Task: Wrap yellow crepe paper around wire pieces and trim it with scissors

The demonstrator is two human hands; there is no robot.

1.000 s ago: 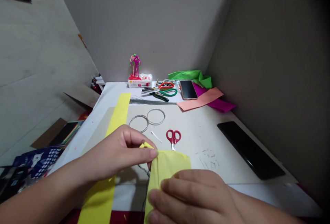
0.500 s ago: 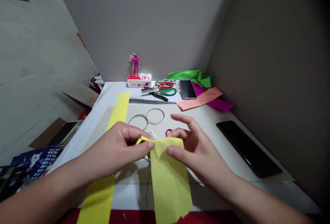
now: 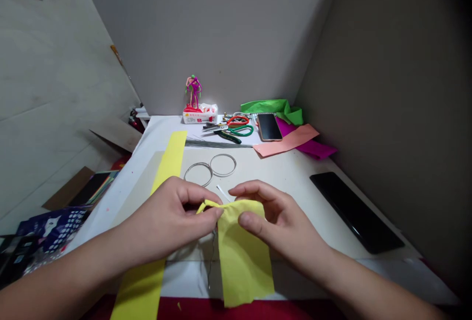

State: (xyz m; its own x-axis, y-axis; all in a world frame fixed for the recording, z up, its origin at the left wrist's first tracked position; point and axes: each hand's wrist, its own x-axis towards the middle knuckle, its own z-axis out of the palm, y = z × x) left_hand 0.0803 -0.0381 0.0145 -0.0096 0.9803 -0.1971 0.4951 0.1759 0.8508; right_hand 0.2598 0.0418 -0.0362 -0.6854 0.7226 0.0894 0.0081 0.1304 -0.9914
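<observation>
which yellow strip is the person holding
The paler, crumpled strip, pinched at its top end by the left hand, with the right hand thumb on it; the brighter strip lies flat on the table, passing under the left forearm.

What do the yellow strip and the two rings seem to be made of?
The yellow strip looks like thin matte paper, soft-creased with a ragged end. The two rings look like thin metal wire, with a dull grey sheen; exact metal unclear.

Matt yellow paper (image 3: 243,256); thin bright metal wire rings (image 3: 223,176); glossy phone glass (image 3: 269,127); smooth plastic scissor handles (image 3: 251,130)
</observation>
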